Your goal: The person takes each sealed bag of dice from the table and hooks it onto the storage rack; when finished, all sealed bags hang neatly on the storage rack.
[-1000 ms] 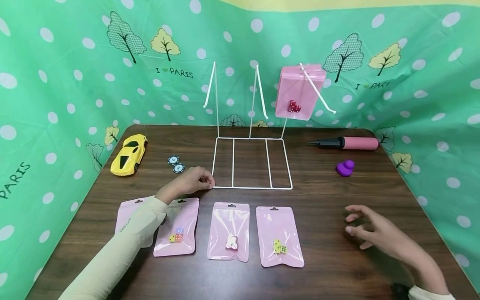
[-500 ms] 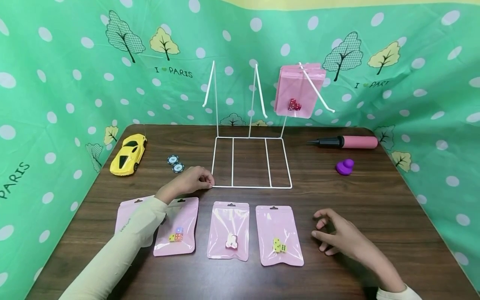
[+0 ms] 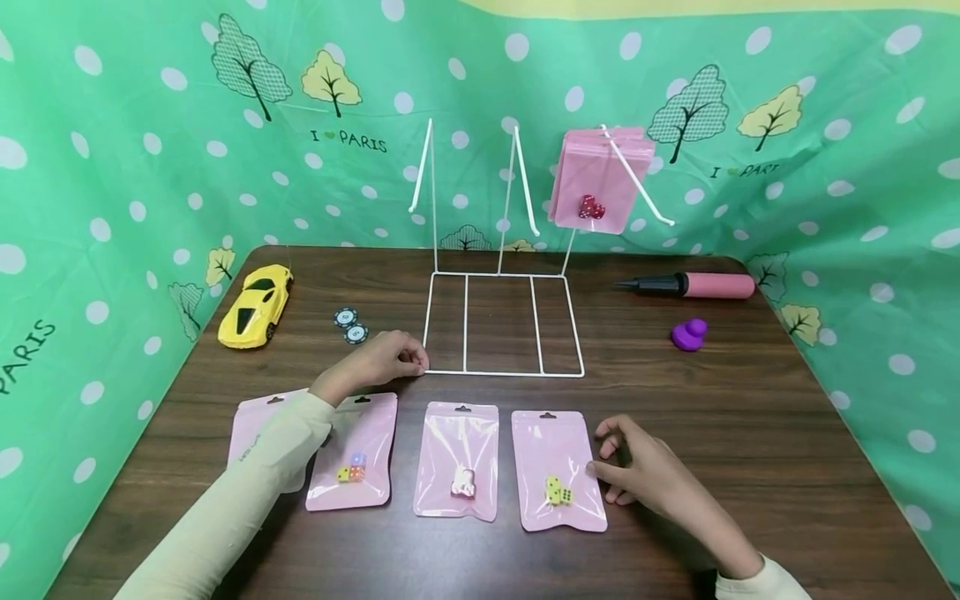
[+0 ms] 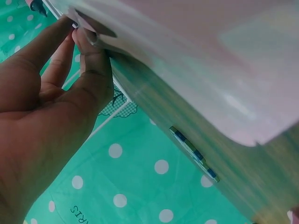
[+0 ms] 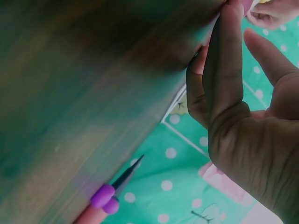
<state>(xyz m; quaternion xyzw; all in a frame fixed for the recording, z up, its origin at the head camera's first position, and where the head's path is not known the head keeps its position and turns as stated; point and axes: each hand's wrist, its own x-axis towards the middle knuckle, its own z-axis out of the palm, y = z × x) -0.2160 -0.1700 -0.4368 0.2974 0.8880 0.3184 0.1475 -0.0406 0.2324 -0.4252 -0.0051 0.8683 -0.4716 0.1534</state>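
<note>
Several pink pouches lie in a row near the table's front edge. My right hand (image 3: 602, 461) rests beside the pouch with yellow dice (image 3: 557, 454), its loosely bent fingertips touching that pouch's right edge; the right wrist view shows those fingers (image 5: 226, 65) stretched out on the table. My left hand (image 3: 415, 363) pinches the front left corner of the white wire rack (image 3: 501, 372), and its fingers (image 4: 86, 44) close on the wire in the left wrist view. Another pink pouch with red dice (image 3: 600, 179) hangs on the rack's right hook. My left sleeve covers part of the leftmost pouch (image 3: 251, 421).
A yellow toy car (image 3: 255, 306) and two poker chips (image 3: 351, 325) sit at the left. A pink and black pump (image 3: 697, 285) and a purple toy duck (image 3: 688, 335) lie at the right. Green dotted cloth walls stand on three sides of the brown table (image 3: 750, 433).
My right hand has moved left across the table from the right side to the edge of the yellow-dice pouch. The left hand has stayed on the rack's corner.
</note>
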